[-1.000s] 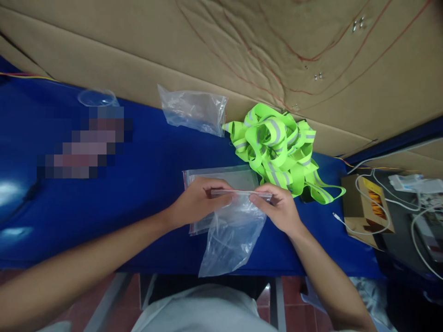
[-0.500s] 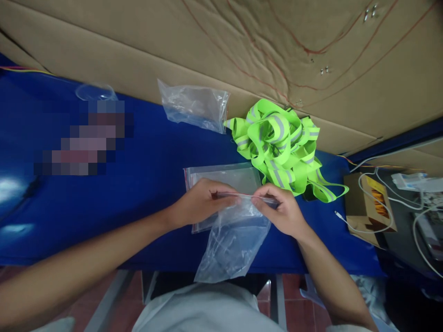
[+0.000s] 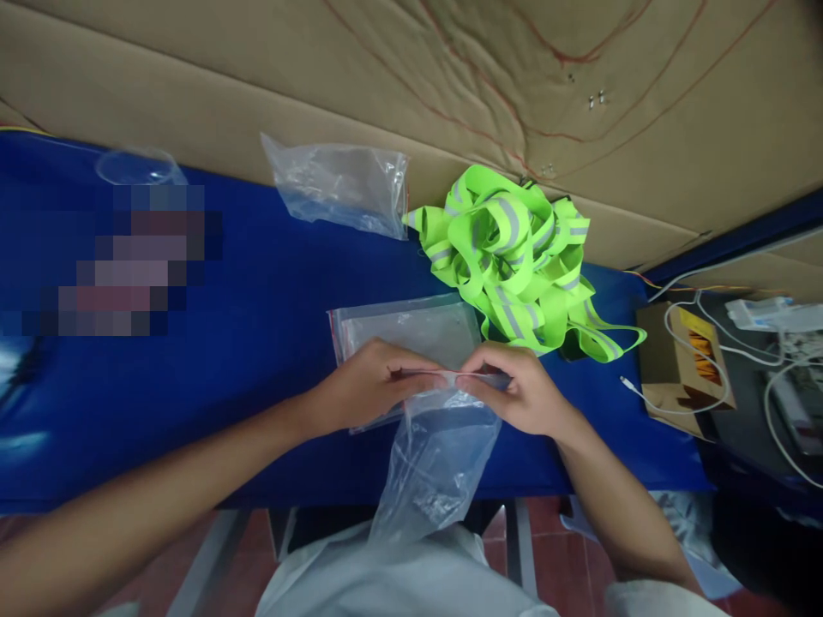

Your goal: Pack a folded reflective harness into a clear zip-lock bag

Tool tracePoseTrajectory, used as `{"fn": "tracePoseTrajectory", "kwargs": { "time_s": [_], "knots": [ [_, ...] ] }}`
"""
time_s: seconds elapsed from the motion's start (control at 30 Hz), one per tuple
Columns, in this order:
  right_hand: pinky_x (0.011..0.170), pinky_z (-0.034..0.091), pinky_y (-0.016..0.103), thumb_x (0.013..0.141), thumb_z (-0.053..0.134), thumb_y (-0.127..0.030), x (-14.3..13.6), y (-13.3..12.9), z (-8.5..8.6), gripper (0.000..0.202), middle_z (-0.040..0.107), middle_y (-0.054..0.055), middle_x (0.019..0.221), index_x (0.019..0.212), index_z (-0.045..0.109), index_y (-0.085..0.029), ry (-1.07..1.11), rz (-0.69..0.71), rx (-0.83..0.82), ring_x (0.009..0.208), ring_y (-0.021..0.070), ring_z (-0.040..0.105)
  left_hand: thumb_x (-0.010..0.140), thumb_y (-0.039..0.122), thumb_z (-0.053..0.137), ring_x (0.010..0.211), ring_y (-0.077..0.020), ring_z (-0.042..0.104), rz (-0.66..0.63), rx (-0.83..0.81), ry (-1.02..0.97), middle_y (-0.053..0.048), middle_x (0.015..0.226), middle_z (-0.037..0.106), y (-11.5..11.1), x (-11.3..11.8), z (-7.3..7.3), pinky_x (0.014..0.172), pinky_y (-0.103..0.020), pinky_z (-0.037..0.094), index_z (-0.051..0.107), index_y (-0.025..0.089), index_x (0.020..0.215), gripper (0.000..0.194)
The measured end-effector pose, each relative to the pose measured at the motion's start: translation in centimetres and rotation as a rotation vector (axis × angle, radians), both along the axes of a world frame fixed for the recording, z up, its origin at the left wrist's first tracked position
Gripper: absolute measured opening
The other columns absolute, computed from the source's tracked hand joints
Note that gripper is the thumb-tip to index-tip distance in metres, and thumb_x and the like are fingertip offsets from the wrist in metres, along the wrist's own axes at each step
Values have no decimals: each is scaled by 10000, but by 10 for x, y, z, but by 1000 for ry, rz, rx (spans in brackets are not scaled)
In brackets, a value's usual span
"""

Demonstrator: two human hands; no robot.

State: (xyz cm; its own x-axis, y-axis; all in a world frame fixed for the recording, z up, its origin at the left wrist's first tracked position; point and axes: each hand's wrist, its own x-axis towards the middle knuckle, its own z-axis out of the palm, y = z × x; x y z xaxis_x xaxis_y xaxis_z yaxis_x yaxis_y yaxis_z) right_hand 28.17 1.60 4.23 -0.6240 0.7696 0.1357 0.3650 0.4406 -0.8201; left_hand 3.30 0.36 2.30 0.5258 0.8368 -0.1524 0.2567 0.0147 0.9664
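Both hands pinch the top edge of a clear zip bag (image 3: 430, 463) that hangs over the front edge of the blue table (image 3: 257, 283). My left hand (image 3: 369, 381) grips the edge's left part, my right hand (image 3: 520, 390) its right part, fingertips close together at the middle. Under my hands lies a flat stack of clear zip bags (image 3: 411, 326). A heap of neon-green reflective straps (image 3: 507, 257) sits just beyond my right hand.
Another crumpled clear bag (image 3: 340, 184) lies at the table's back, against a cardboard wall (image 3: 450, 77). A small cardboard box (image 3: 681, 364) with white cables (image 3: 771, 377) stands at the right. A clear round lid (image 3: 138, 167) is at the far left.
My fingertips have slid closer together along the bag's top edge. The bag hangs a little lower toward my lap. The view has shifted slightly.
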Motion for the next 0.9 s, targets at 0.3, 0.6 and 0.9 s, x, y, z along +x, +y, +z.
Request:
{"fn": "tracePoseTrajectory", "kwargs": {
  "time_s": [0.3,0.6,0.9],
  "knots": [
    [706,460,250,995,703,-257,-2,-4,-1,87,686,9,843,949,696,-184,-78,77,105,772,127,635,1013,299,603,596,-77,576,-31,245,18,8,692,718,-8,2,-1,572,-162,389,833,137,919,296],
    [582,456,198,954,763,-291,2,4,2,148,701,-7,746,882,725,-167,56,0,-159,640,93,616,1028,427,554,515,-114,620,-132,-75,-31,4,683,696,-1,-7,10,487,-173,429,809,168,1069,365],
    [570,529,220,899,842,-351,24,18,10,158,748,3,740,959,827,-205,220,-123,-355,594,107,651,1029,372,553,481,-136,688,-53,90,-62,3,676,725,10,-26,27,460,-166,498,754,168,886,320]
  ]
}}
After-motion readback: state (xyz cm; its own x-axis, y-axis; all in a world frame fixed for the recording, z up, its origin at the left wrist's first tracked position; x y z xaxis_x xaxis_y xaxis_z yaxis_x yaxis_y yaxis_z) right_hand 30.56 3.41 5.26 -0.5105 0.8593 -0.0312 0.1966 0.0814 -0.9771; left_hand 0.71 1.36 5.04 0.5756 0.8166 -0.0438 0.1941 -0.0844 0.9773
